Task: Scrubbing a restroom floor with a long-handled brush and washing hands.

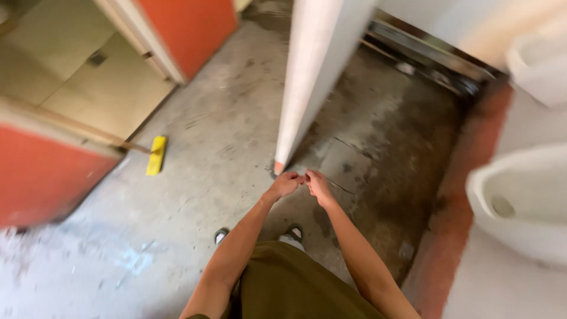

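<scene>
A: Item one, arms. Entry?

B: Both bare forearms extended forward and down from the body, converging in front of the waist. Left hand (285, 184) and right hand (318, 185) meet at the fingertips, touching each other, above the floor and just below the bottom corner of the white partition (307, 77).

A: Item two, surface and room.

B: Concrete floor (201, 177), grey, scuffed, with a darker stained patch to the right of the partition. White partition panel standing upright, its lower corner tipped in orange. Orange panels (41, 171) at left, framing pale cream boards. Yellow broom head (156, 155) lying on the floor at left, on a wooden handle that runs under the orange panel. Reddish raised strip (455, 218) along the right side of the floor. White ceramic basin (520, 201) at right, a second white fixture (540, 62) above it at the frame edge. Two shoes (292, 234) visible beneath the olive garment (289, 286).

A: Item three, hands. Openness, contents?

B: Left hand: fingers curled in, loosely closed. Right hand: fingers bent, tips pinched toward the left hand. Whether anything small is held between them, I cannot tell; the view is blurred there. Nearest thing: the partition's orange-tipped corner, just beside the left hand, not touched.
</scene>
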